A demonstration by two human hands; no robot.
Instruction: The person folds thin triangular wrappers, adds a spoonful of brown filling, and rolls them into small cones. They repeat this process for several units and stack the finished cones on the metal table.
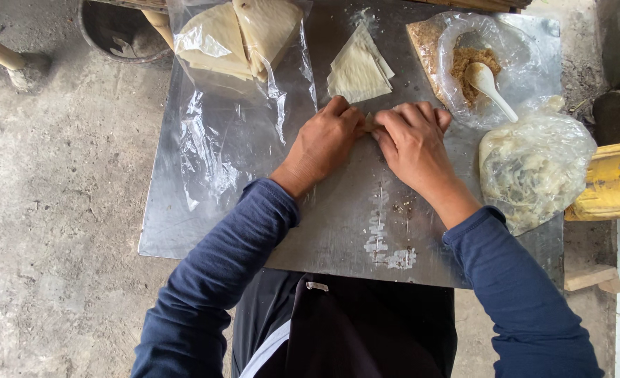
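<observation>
Nearest to me, my dark blue sleeves (219,280) come in from both sides over the dull grey metal counter (338,231), which carries smears of white flour (387,248) just short of my wrists. My left hand (320,147) and right hand (411,143) meet at the middle of the counter, knuckles up. Between them sits a small pale folded piece of dough wrapper (370,122), mostly hidden; only a sliver shows where my fingertips come together. The fingers (348,115) of both hands are curled and pinched onto it from either side, thumbs tucked under out of sight.

Just beyond my hands lies a small stack of thin cream triangular pastry sheets (357,70), close to my left fingertips but apart from them. To the right of it stands a clear plastic-lined bowl of brown crumbly filling (474,63) with a white plastic spoon (492,87) resting in it. A lumpy clear plastic bag of pale filling (534,168) lies beside my right forearm. Far left, a clear plastic bag holding more cream pastry sheets (240,38) lies on a crinkled sheet of plastic.
</observation>
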